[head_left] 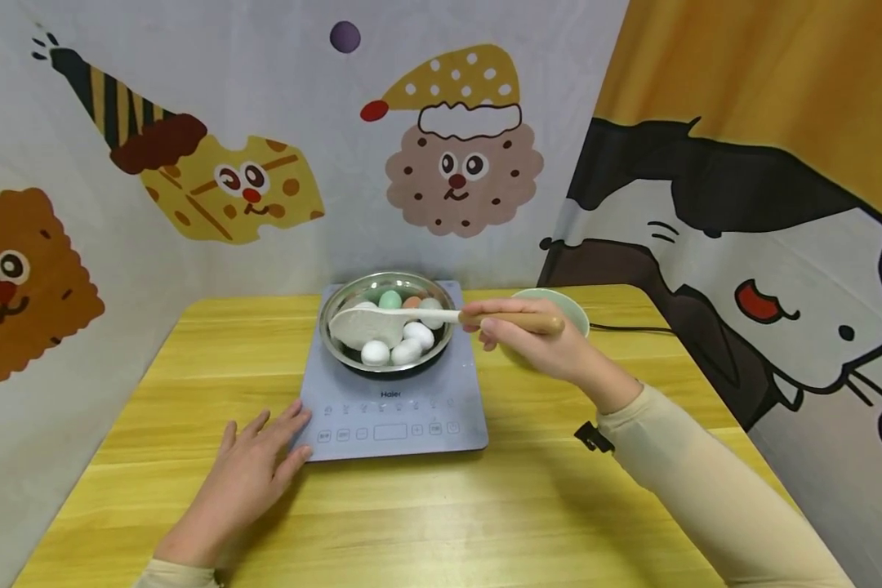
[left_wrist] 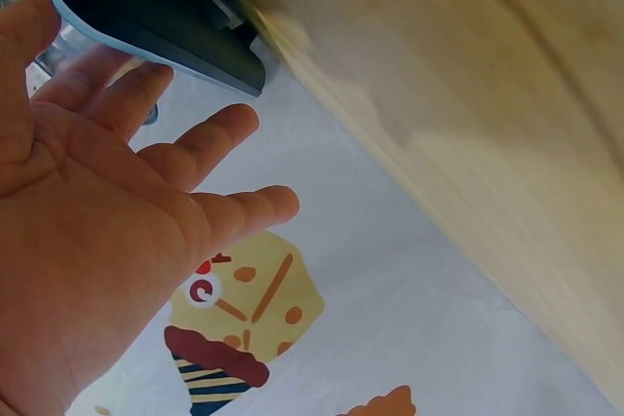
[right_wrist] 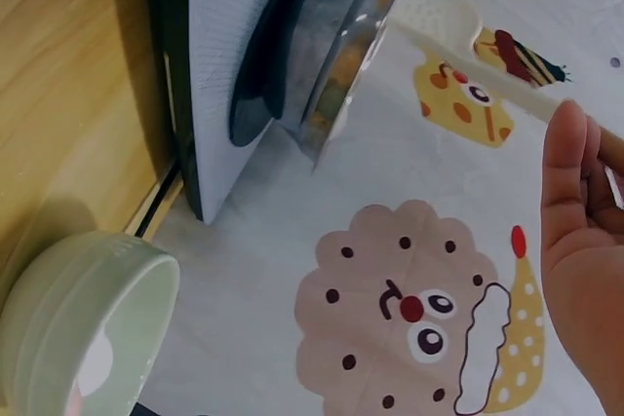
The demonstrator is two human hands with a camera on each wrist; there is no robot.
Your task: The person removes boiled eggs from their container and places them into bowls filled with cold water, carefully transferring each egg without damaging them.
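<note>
My right hand [head_left: 525, 331] grips the wooden handle of a white slotted spoon [head_left: 367, 327], and its head is over a steel pan [head_left: 328, 339]. White eggs [head_left: 407, 352], a green egg [head_left: 390, 300] and an orange-brown one [head_left: 412, 302] sit in the pan, partly covered by the spoon. Under the pan is a light grey induction cooker [head_left: 429, 408]. With fingers spread, my left hand [head_left: 246, 469] touches the cooker's front left edge; in the left wrist view its fingers [left_wrist: 210, 143] are extended beside the cooker's rim.
A pale green bowl [right_wrist: 88, 309] stands right of the cooker, partly behind my right hand in the head view, with something white inside. A black cord [head_left: 632, 329] runs along the wooden table [head_left: 426, 523]. Cloth with cartoon prints [head_left: 463, 175] hangs around the table.
</note>
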